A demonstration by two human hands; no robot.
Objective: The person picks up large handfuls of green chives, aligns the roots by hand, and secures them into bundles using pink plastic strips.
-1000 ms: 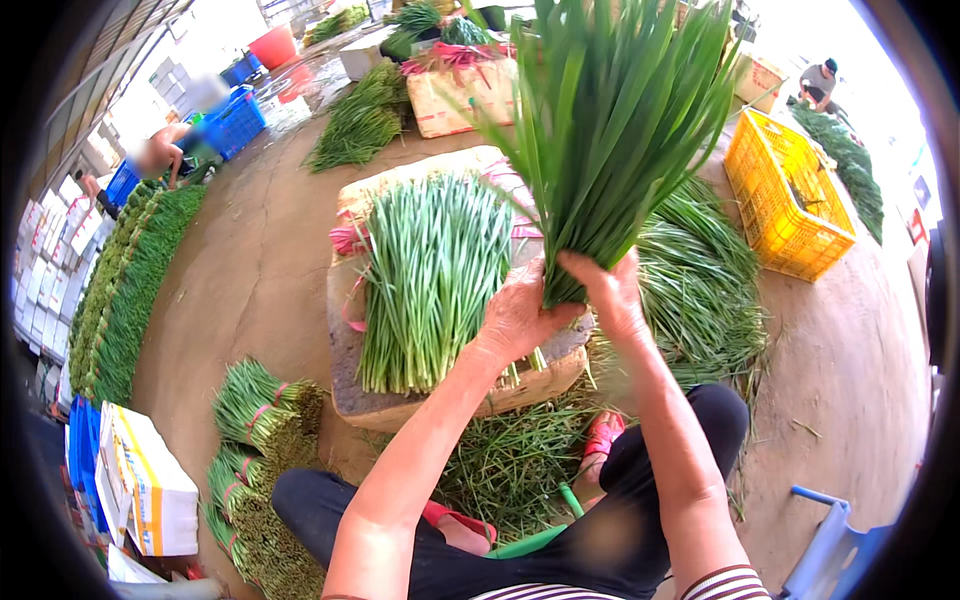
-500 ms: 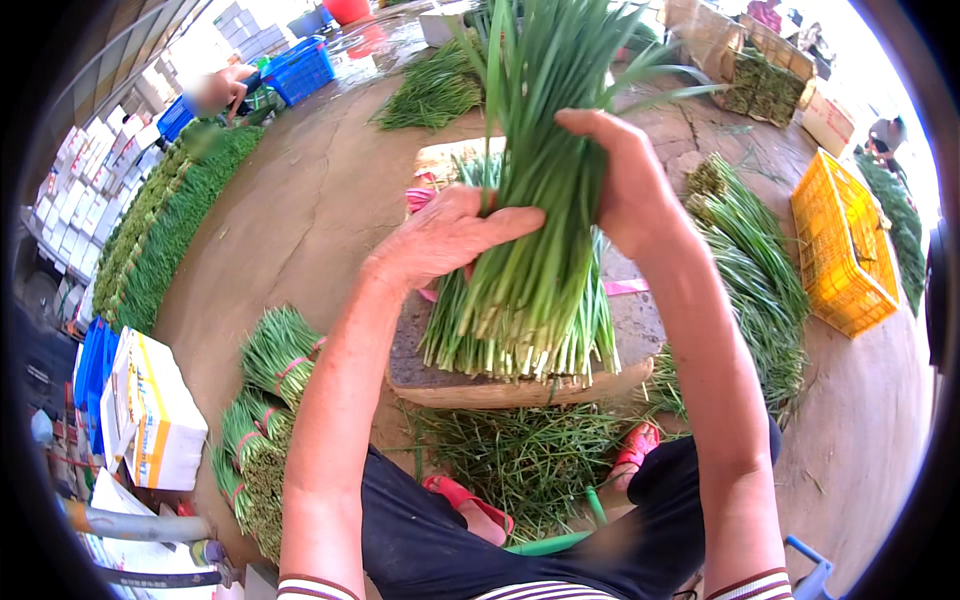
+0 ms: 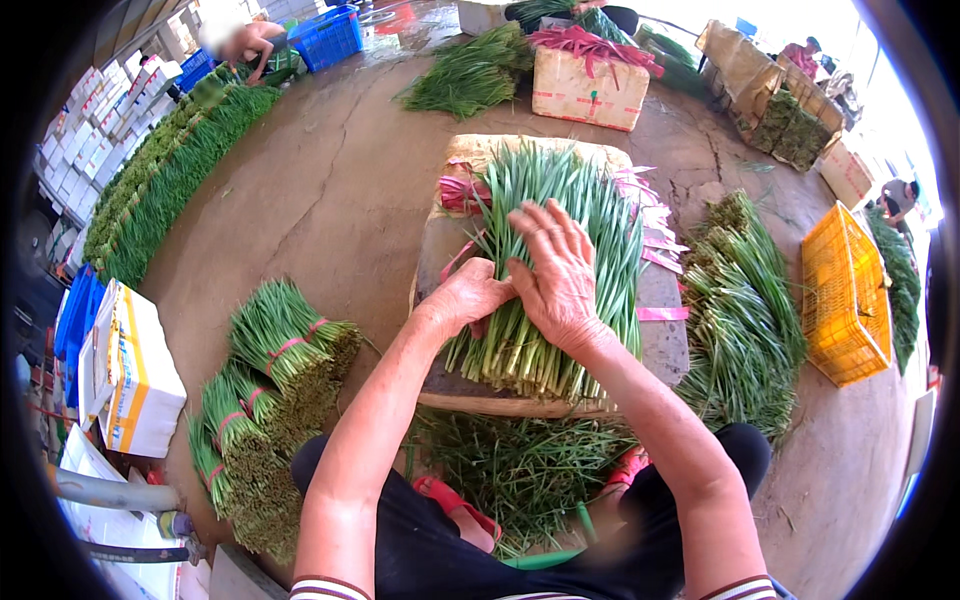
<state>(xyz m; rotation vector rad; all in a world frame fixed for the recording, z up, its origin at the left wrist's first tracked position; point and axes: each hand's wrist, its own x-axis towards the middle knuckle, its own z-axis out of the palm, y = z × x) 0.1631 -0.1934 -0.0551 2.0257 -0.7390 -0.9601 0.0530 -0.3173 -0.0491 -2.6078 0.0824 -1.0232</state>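
Note:
A thick bunch of garlic chives (image 3: 610, 235) lies on a low block-like stand (image 3: 438, 375), its pale cut ends toward me. My right hand (image 3: 555, 275) rests flat on top of the leaves, fingers stretched out. At the left side of the bunch, my left hand (image 3: 468, 297) is closed around its edge, thumb near the right thumb; its fingertips are partly hidden. A pink strip (image 3: 662, 313) sticks out from under the bunch on the right. More pink strips (image 3: 465, 193) lie on the stand's far left corner.
Tied chive bundles (image 3: 285, 340) are stacked at left, near a white foam box (image 3: 145, 370). Loose chives (image 3: 745, 310) are heaped at right, beside a yellow crate (image 3: 848, 300). Trimmings (image 3: 530, 470) lie between my feet. Other people sit farther back.
The chives held upright have come down onto the stand with the rest. My right hand has moved from gripping their side to lying flat on top. My view has shifted slightly.

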